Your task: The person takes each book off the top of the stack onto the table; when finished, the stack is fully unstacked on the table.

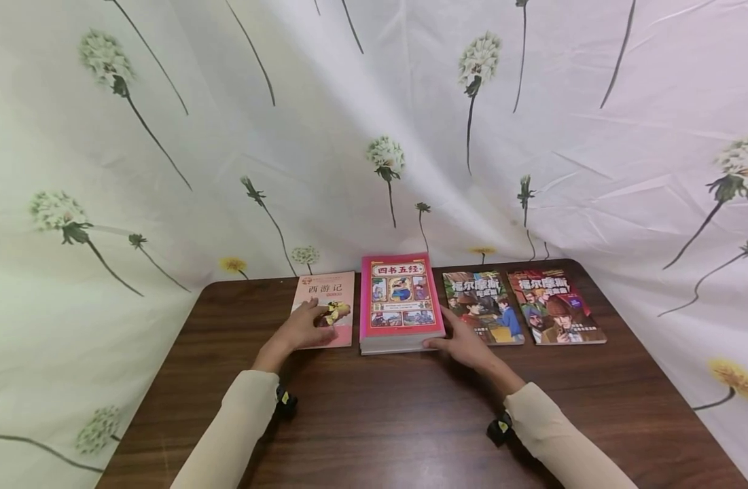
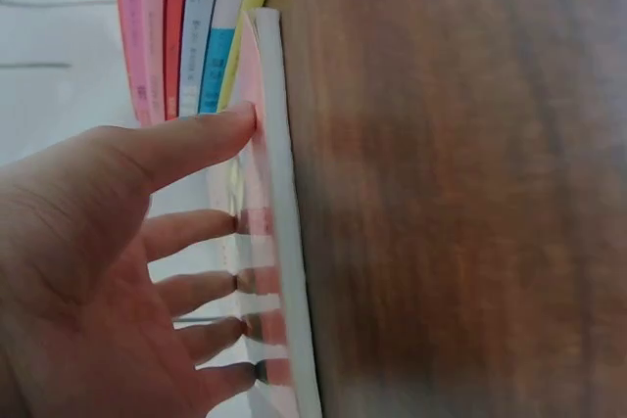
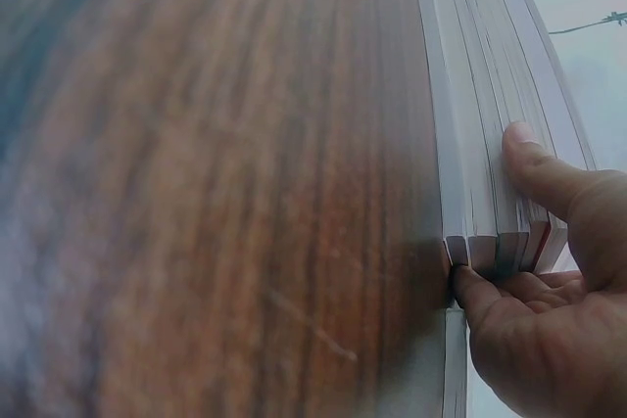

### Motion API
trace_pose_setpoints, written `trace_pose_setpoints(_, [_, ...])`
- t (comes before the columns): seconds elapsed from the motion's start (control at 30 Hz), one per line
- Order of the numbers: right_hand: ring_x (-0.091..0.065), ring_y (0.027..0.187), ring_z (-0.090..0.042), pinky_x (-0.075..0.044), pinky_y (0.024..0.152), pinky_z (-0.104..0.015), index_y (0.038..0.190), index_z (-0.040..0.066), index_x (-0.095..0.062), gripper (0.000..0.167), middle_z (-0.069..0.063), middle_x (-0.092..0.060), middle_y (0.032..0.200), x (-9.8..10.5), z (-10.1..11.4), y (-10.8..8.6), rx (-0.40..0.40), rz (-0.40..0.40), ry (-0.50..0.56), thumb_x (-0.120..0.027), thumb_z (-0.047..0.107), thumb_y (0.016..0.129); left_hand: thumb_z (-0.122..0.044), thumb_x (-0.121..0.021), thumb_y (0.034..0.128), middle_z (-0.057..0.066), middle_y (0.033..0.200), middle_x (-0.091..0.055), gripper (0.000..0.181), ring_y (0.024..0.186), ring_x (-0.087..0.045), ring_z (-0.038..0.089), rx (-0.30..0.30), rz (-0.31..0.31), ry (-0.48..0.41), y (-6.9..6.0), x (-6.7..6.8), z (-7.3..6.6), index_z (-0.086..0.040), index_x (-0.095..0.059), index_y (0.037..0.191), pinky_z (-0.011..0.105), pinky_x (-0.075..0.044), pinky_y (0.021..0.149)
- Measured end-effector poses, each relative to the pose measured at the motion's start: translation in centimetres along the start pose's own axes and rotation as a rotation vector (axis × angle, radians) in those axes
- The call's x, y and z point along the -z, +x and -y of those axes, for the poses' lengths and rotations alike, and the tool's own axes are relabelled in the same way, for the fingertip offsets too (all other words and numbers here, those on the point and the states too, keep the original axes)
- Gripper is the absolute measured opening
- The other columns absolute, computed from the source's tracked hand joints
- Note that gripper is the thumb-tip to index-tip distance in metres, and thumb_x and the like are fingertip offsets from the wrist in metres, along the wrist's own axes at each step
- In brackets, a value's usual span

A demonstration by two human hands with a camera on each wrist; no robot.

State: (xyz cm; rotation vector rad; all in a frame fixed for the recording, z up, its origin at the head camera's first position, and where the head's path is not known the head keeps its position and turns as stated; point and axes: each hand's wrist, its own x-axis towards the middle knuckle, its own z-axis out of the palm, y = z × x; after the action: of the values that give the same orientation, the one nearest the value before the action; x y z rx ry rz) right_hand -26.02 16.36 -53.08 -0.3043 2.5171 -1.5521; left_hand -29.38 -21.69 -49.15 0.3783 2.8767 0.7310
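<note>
Fingertips of my left hand [image 1: 301, 327] [image 2: 108, 232] touch the cover of a thin pink book [image 1: 343, 280] [image 2: 257, 163], which lies flat; the fingers are extended and spread. To its right stands a stack of books [image 1: 401, 345] [image 3: 490, 95] with a bright pink cover on top. My right hand [image 1: 465, 343] [image 3: 558, 310] holds the stack's near right corner, thumb on the page edges at the front and fingers against the right side. Several spines [image 2: 196, 26] of the stack show in the left wrist view.
Right of the stack, two comic-style books lie flat side by side, one with a blue-clad figure [image 1: 484, 309] and one with a red cover [image 1: 557, 309]. All are near the back edge of the brown wooden table [image 1: 374, 421]. A white dandelion-print cloth [image 1: 325, 136] hangs behind.
</note>
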Motion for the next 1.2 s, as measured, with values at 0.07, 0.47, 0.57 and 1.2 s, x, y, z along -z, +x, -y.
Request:
trace_pose_setpoints(0.07, [-0.062, 0.135, -0.037, -0.045, 0.118, -0.059, 0.169, 0.007, -0.027, 0.096, -0.021, -0.064, 0.147, 0.0, -0.1, 0.1, 0.004, -0.001, 0.002, -0.084, 0.025, 0.094, -0.032, -0.076, 0.0968, 0.039, 0.166, -0.030, 0.070, 0.156, -0.025, 0.060, -0.013, 0.021, 0.026, -0.2, 0.0, -0.1, 0.005, -0.054, 0.152, 0.071, -0.029, 0.125])
trace_pose_setpoints(0.47, [-0.063, 0.134, -0.035, -0.048, 0.115, -0.058, 0.168, 0.006, -0.028, 0.095, -0.022, -0.063, 0.148, 0.0, 0.0, 0.1, 0.014, 0.002, 0.008, -0.084, 0.024, 0.094, -0.024, -0.068, 0.1030, 0.025, 0.129, -0.071, 0.042, 0.112, -0.069, 0.036, 0.020, -0.094, -0.053, 0.1, 1.2, -2.4, 0.007, -0.069, 0.131, 0.057, -0.056, 0.101])
trace_pose_setpoints(0.57, [-0.062, 0.136, -0.036, -0.047, 0.117, -0.059, 0.168, 0.006, -0.028, 0.095, -0.022, -0.063, 0.149, 0.0, 0.1, 0.1, 0.014, 0.003, 0.002, -0.084, 0.024, 0.094, -0.027, -0.064, 0.1057, 0.023, 0.137, -0.070, 0.045, 0.122, -0.069, 0.039, 0.038, -0.132, -0.104, 0.3, 2.0, -4.3, 0.004, -0.066, 0.138, 0.058, -0.055, 0.107])
trace_pose_setpoints(1.2, [-0.065, 0.128, -0.030, -0.049, 0.111, -0.054, 0.167, 0.006, -0.029, 0.093, -0.022, -0.063, 0.148, 0.2, 0.8, -0.1, -0.001, 0.021, 0.002, -0.084, 0.021, 0.094, -0.040, -0.061, 0.1072, 0.020, 0.109, -0.068, 0.058, 0.090, -0.075, 0.034, 0.220, -0.071, -0.353, 2.6, 1.2, -10.9, 0.008, -0.057, 0.140, 0.049, -0.063, 0.083])
